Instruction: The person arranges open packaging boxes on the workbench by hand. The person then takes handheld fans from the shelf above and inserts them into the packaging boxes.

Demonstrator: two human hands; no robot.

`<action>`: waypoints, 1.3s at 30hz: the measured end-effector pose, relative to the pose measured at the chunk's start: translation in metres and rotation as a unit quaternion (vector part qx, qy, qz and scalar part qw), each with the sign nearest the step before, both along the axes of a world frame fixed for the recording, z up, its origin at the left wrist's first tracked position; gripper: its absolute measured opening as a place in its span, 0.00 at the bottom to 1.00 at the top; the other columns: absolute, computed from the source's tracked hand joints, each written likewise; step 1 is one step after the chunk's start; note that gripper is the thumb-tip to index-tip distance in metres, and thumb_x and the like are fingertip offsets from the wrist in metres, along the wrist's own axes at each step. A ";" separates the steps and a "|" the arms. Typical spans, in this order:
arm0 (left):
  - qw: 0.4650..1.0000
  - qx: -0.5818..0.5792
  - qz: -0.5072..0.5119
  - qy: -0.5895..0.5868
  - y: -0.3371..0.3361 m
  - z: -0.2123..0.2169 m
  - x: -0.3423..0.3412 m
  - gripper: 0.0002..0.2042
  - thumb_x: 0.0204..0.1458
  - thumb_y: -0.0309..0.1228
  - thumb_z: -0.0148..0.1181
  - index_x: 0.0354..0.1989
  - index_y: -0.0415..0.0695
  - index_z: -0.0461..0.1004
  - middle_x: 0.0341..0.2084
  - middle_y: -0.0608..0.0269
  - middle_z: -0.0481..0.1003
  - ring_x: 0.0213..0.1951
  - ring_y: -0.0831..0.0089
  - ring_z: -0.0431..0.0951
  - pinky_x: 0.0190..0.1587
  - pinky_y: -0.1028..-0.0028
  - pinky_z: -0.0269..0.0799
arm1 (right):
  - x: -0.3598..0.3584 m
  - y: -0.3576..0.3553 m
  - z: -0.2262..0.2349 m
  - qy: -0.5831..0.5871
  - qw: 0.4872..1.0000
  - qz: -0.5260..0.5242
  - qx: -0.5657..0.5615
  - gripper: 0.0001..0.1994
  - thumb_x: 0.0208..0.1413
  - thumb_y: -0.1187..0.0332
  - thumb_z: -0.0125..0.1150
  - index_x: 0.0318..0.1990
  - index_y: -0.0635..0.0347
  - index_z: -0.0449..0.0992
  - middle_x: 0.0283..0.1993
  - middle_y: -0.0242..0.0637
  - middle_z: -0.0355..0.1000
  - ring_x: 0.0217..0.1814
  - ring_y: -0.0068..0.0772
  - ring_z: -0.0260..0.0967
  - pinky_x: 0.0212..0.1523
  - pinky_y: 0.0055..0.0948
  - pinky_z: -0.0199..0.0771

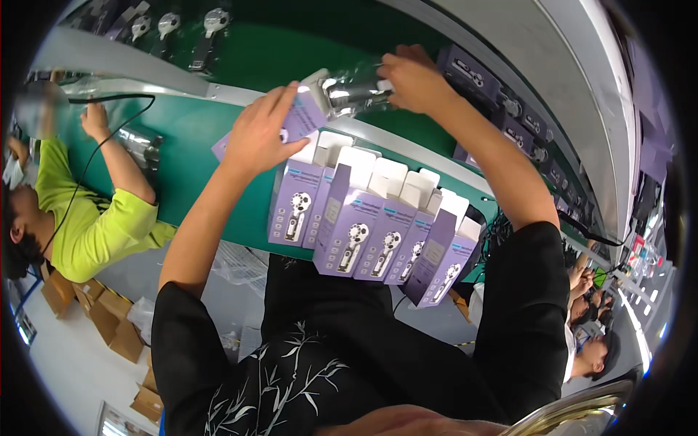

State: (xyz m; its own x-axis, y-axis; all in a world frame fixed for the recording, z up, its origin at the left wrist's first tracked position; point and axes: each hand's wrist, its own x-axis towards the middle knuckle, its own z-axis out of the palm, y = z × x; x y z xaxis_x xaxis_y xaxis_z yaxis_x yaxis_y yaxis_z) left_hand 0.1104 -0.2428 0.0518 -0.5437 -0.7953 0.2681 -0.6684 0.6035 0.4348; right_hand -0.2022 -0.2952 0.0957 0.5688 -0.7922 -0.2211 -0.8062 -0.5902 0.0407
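Observation:
My left hand (262, 131) is closed round a purple carton (304, 116), which lies tilted with its open white-flapped end to the right. At that opening is a clear plastic bag (356, 91) with something dark and shiny inside; I cannot tell how far it reaches into the carton. My right hand (414, 80) pinches the bag's other end. Below my hands, a row of upright purple cartons (356, 232) stands at the near table edge, white flaps raised. Each front shows a handheld device with a round head.
Several bagged devices (211, 33) lie on the green surface beyond a metal rail (240, 97). Purple cartons (472, 76) line the far right. A black cable (109, 138) loops on the left near a co-worker in a yellow-green shirt (98, 225). Brown cardboard boxes (109, 320) lie on the floor.

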 end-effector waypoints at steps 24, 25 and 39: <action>0.935 0.255 0.241 0.055 0.150 -0.062 0.023 0.47 0.40 0.43 0.76 0.65 0.31 0.58 0.63 0.35 0.61 0.64 0.42 0.61 0.67 0.55 0.57 | -0.267 0.059 -0.091 0.215 0.953 -0.206 0.050 0.16 0.56 0.65 0.59 0.50 0.60 0.77 0.49 0.54 0.75 0.53 0.58 0.73 0.52 0.50 0.74; 0.921 0.303 0.244 0.033 0.174 -0.069 0.027 0.48 0.39 0.43 0.76 0.65 0.29 0.56 0.63 0.34 0.61 0.64 0.41 0.61 0.67 0.55 0.57 | -0.247 0.039 -0.090 0.270 0.940 -0.194 0.071 0.16 0.57 0.65 0.58 0.51 0.60 0.77 0.50 0.54 0.75 0.53 0.59 0.72 0.52 0.50 0.74; 0.793 0.407 0.332 0.307 0.163 -0.057 0.117 0.43 0.38 0.34 0.79 0.65 0.34 0.64 0.54 0.46 0.74 0.54 0.64 0.76 0.57 0.69 0.70 | 0.230 -0.191 -0.124 0.059 0.969 0.232 -0.065 0.17 0.52 0.62 0.59 0.49 0.52 0.80 0.50 0.42 0.76 0.62 0.48 0.65 0.65 0.51 0.60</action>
